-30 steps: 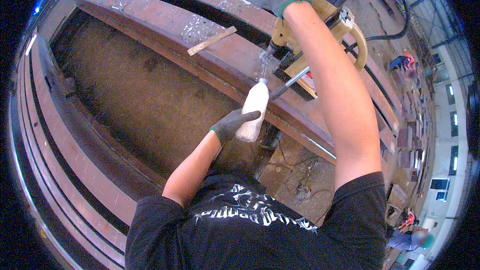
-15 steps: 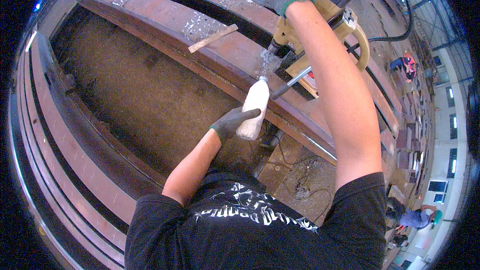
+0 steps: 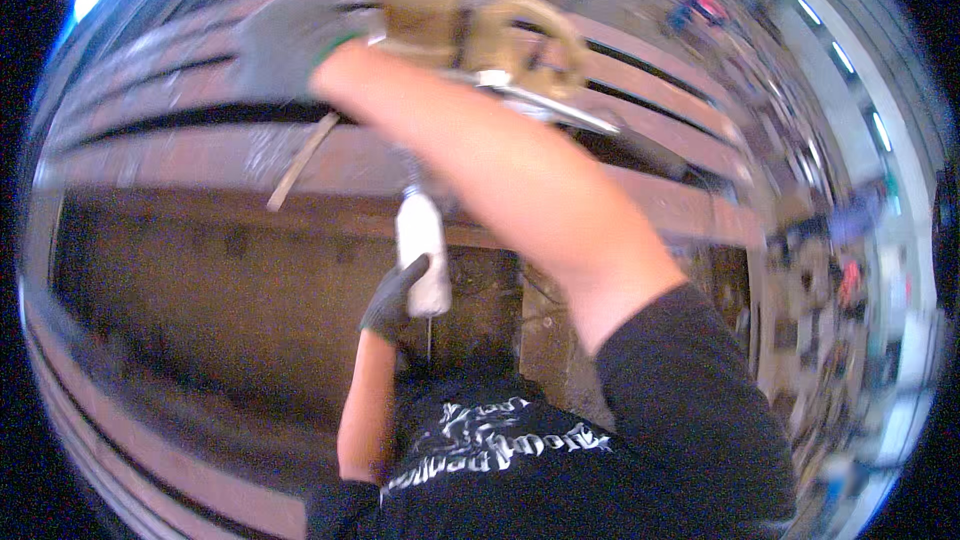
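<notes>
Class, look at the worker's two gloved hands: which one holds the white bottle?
The left hand, in a dark glove low in the picture, grips the white bottle. The right hand, grey-gloved, reaches up to the tan machine.

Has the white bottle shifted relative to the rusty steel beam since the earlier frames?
Cannot tell. The camera swung and blurred; the white bottle in the left hand points at the rusty steel beam as before.

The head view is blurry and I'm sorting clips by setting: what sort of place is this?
Probably a steel fabrication workshop. Long rusty steel beams fill the view, the gloved right hand rests on a tan drilling machine standing on one, and the gloved left hand holds a white bottle.
</notes>
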`<state>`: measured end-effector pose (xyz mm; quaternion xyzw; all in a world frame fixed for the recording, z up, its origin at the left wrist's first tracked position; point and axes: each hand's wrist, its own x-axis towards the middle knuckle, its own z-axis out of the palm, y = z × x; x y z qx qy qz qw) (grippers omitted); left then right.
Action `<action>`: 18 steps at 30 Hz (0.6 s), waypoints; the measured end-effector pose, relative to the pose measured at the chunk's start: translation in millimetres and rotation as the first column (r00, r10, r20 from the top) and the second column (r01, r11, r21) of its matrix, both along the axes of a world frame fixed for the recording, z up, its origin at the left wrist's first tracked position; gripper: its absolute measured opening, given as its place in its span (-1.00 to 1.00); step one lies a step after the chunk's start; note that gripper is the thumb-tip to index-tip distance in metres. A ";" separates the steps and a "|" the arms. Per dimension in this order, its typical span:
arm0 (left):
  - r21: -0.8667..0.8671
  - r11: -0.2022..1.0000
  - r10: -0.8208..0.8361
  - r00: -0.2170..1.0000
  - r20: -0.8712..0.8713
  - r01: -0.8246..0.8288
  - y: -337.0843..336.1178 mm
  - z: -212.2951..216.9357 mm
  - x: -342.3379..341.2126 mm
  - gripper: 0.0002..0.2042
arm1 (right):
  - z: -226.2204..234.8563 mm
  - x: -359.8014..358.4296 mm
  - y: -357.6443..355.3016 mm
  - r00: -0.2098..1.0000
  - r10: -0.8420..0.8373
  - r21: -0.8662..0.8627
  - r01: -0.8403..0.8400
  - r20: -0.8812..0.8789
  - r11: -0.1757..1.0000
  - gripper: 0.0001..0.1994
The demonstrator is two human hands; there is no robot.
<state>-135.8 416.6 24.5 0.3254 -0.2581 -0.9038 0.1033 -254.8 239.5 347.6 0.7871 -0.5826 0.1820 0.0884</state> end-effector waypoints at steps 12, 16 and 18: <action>0.003 1.000 -0.021 0.998 0.052 0.021 -7.8 -24.2 -10.9 -0.48 | -38.4 6.6 -22.6 0.964 -0.257 -0.167 0.265 0.068 0.950 -0.73; 0.018 0.999 -0.033 0.996 0.087 0.032 -5.8 -28.8 -5.6 -0.45 | -37.9 11.7 -10.6 0.962 -0.251 -0.097 0.261 0.108 0.960 -0.73; 0.023 0.999 -0.030 0.994 0.102 0.028 -6.2 -30.8 -3.5 -0.43 | -31.9 12.2 -6.1 0.959 -0.251 -0.029 0.256 0.130 0.966 -0.73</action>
